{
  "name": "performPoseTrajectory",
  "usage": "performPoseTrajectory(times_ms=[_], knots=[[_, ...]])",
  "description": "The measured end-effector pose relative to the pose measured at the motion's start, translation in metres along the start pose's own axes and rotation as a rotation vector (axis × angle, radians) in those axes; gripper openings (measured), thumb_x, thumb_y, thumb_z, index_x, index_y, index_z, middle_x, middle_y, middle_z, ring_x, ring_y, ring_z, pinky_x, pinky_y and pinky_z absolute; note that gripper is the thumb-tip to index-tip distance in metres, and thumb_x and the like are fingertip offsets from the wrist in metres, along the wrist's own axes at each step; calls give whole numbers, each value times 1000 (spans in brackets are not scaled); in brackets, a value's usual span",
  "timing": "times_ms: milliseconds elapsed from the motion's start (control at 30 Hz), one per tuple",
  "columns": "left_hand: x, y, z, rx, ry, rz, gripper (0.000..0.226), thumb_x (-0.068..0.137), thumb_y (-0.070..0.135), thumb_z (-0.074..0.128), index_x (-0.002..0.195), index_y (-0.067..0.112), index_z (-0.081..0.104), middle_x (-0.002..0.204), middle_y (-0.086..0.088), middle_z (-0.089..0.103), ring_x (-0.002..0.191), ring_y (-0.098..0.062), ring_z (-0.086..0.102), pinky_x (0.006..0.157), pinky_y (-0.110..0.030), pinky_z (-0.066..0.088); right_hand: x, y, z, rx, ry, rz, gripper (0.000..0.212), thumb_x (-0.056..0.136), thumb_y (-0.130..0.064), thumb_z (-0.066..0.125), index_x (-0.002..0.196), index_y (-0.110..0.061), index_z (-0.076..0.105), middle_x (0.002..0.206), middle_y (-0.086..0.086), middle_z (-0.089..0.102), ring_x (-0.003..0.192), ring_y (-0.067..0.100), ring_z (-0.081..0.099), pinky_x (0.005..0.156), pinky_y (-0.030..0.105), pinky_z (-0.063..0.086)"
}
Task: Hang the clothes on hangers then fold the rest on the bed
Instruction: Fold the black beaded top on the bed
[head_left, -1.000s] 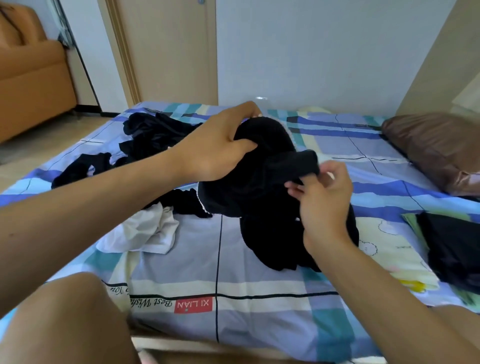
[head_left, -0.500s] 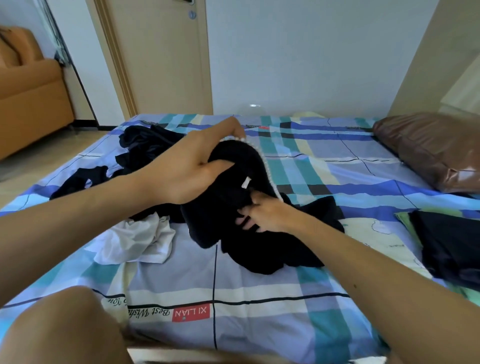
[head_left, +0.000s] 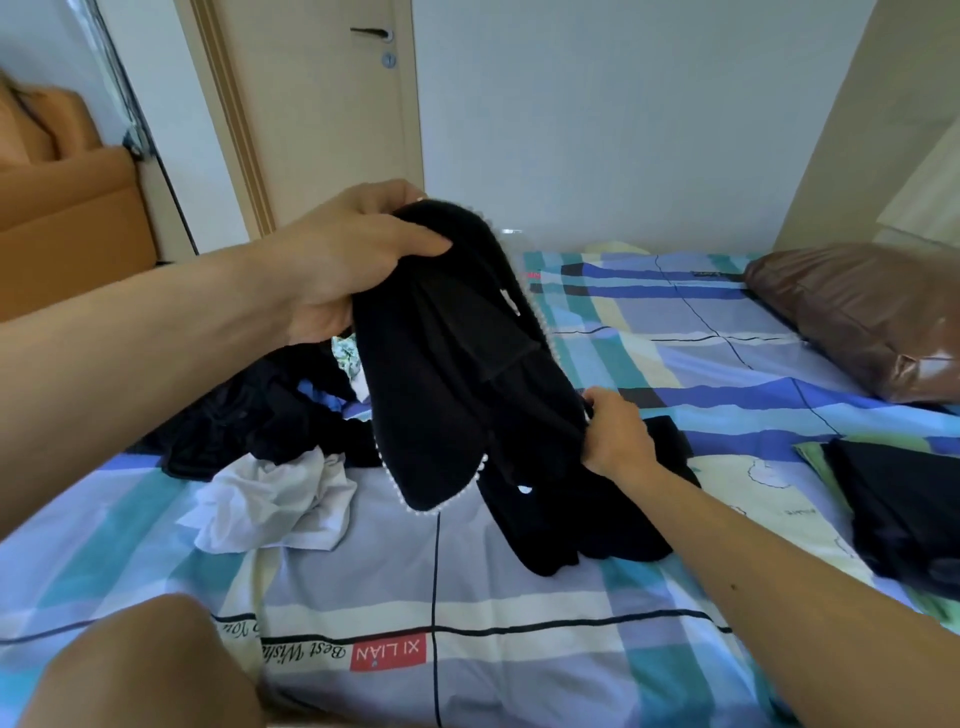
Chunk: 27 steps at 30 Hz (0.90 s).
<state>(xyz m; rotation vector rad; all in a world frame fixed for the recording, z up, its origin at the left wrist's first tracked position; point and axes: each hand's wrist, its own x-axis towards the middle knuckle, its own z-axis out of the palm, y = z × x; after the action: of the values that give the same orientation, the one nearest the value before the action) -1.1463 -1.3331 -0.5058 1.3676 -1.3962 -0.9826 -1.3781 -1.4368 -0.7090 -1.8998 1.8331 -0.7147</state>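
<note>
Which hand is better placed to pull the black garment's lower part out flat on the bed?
Probably the right hand: it grips the black garment low, close to the bed. The left hand holds the top bunched up high.

The bedsheet (head_left: 519, 670) bears a red label (head_left: 387, 656) reading "XI LIAN", beside script "Best Wish…", both upside down, below the fingers (head_left: 589, 405) of the right hand (head_left: 615, 441).
</note>
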Motion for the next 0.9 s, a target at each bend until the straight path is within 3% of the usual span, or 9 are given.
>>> performPoseTrajectory(times_ms=[133,233,333,467,567,667,767,833,900], knots=[[5,-1,-32,83,-125,-189,23,82,10,75,101,13,63,87,-10,76,76,-24,75,61,-33,62,22,-9,-54,-120,-76,-94,11,83,-2,57,84,-13,60,88,15,64,85,35,60,72,37,49],[18,-18,-54,726,-127,-225,38,74,13,87,102,18,61,90,-11,72,81,-33,72,71,-40,59,45,-38,-130,-260,-94,-157,19,86,1,55,101,-6,63,91,12,61,78,29,55,63,30,41],[46,-27,-74,1374,84,-147,18,85,17,67,100,7,64,88,-12,66,81,-31,64,76,-39,56,51,-81,-192,-390,-237,-185,22,89,0,60,109,-7,57,85,4,53,69,20,54,50,23,48],[71,-2,-84,1732,174,-270,7,87,11,58,86,6,54,86,-12,56,84,-34,60,73,-37,52,37,-144,-247,-533,-357,-147,25,94,2,58,116,-9,55,91,7,55,84,22,54,72,40,59],[93,46,-101,1719,137,-291,15,88,12,62,77,5,56,78,-13,57,77,-32,60,79,-39,51,31,-187,-285,-486,-186,-241,13,95,3,57,106,-5,61,86,6,57,81,22,52,65,30,50],[89,112,-120,1106,122,-286,15,94,9,60,92,-5,67,78,-19,70,82,-33,65,89,-49,55,32,-209,-324,-210,-39,-273,17,95,3,56,89,-13,58,78,1,54,85,19,49,69,28,44],[71,167,-127,631,79,-231,11,96,-1,51,101,-5,60,92,-24,72,90,-35,66,65,-36,63,33,-208,-350,-91,-38,-189,28,96,2,54,75,-16,54,69,-3,52,66,13,46,60,24,43],[64,179,-127,807,239,-152,12,95,-8,47,93,-6,58,89,-22,65,76,-30,60,45,-26,55,32,-205,-359,-150,-23,-108,29,96,0,56,71,-15,52,65,-1,47,57,13,40,51,21,43],[64,174,-124,1110,491,-48,10,92,0,52,89,-6,59,87,-20,61,68,-28,54,49,-32,48,33,-207,-358,-313,115,-118,21,93,-7,59,73,-11,53,74,6,54,58,20,45,57,25,46]])
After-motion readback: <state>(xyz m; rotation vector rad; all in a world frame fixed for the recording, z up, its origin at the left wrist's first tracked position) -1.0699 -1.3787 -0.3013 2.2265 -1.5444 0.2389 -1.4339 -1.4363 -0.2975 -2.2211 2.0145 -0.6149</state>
